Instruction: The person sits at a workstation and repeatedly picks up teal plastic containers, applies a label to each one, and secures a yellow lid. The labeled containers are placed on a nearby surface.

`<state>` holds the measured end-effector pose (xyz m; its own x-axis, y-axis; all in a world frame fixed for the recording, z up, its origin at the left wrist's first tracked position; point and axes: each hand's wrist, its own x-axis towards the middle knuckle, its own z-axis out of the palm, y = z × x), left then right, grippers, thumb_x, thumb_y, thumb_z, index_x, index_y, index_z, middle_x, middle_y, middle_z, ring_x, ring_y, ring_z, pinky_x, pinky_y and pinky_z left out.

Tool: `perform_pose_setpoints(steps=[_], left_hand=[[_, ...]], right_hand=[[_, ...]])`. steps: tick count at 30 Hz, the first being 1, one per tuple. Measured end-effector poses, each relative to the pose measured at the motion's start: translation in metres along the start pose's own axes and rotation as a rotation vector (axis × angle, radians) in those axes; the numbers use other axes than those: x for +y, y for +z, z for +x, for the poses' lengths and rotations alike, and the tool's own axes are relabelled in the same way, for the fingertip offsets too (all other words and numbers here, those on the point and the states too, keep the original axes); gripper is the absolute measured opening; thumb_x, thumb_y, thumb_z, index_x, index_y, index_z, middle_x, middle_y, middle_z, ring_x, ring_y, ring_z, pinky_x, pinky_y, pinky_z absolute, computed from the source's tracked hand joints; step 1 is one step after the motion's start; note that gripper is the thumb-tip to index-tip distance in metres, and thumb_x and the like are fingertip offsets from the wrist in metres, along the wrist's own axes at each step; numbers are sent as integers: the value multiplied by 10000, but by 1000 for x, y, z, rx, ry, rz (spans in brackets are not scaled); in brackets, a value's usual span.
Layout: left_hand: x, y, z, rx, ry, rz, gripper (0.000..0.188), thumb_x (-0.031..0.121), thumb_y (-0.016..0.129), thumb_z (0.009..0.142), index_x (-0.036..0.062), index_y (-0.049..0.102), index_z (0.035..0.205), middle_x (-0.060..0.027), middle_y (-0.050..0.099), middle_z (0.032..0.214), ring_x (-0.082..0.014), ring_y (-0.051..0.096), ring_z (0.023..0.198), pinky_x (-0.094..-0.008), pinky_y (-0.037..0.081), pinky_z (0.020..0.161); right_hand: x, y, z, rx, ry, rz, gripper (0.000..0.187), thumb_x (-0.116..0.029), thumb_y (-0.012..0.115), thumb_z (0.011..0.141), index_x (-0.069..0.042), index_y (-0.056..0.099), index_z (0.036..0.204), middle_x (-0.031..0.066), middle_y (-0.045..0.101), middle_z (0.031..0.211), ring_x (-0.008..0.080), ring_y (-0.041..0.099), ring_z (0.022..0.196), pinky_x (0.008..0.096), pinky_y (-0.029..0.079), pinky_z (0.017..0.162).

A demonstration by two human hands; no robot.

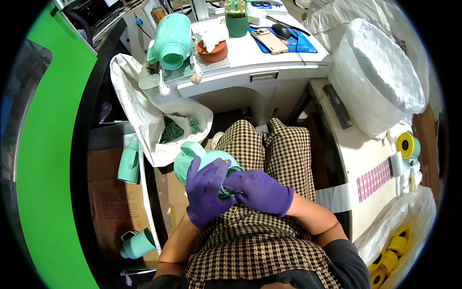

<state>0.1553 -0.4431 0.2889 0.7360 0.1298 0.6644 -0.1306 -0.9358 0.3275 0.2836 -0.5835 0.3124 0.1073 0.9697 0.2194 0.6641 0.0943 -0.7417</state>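
A mint-green plastic jug shell with a handle (192, 151) lies tilted over my lap, its open end toward my right hand. My left hand (208, 190), in a purple glove, is closed around the shell near that end. My right hand (262, 192), gloved the same, has its fingers curled together against the rim, beside the left fingers. Whatever those fingers hold is hidden. Between the hands shows a bit of green plastic. Close by on the left, a white sack (139, 103) holds green plastic scraps (172, 131).
On the white machine table (301, 59) ahead lie another green jug shell (172, 41), a brown round dish (212, 52), a phone (270, 40) and a mouse (281, 31). Two jug shells (129, 164) lie in a cardboard box at left. Yellow rings (397, 245) fill a bag at right.
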Motion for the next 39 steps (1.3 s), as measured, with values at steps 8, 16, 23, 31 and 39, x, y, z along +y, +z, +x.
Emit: perform_pose_setpoints(steps=[8,16,23,31,39], left_hand=[[-1,10,8,-176,-132,156,605,285,828,733,4,621,1227,-170,649,1271,-411,580,1238,-583,294,1162],[5,8,-51,-359,560,356,364,316,761,825,152,637,1125,-51,650,1134,-337,532,1233,-685,279,1092],[41,58,-50,-580,1241,554,225,281,711,825,332,673,1041,127,615,1075,-109,547,1086,-561,427,857],[42,58,-40,-534,1209,549,243,338,709,823,371,672,1061,169,629,1107,-69,560,1025,-516,419,828],[14,74,-76,-309,1483,919,724,375,783,717,210,472,1350,-1,457,1357,-203,457,1227,-460,401,1034]], right_hand=[[4,19,-27,279,-93,261,458,24,696,826,-36,614,1273,171,669,1137,349,655,1056,437,535,931],[35,-66,-212,968,156,-404,255,-36,803,804,-55,750,1052,128,700,1071,288,652,1084,432,524,991],[104,-73,-375,1285,850,-757,304,-158,795,822,-18,722,1082,137,699,994,284,662,961,374,524,858],[122,-71,-373,1282,1147,-761,162,-191,803,772,-78,769,882,95,684,884,269,644,857,383,518,769],[54,-80,-239,1235,547,-325,81,-85,753,823,-47,697,868,72,625,877,233,608,898,343,485,799]])
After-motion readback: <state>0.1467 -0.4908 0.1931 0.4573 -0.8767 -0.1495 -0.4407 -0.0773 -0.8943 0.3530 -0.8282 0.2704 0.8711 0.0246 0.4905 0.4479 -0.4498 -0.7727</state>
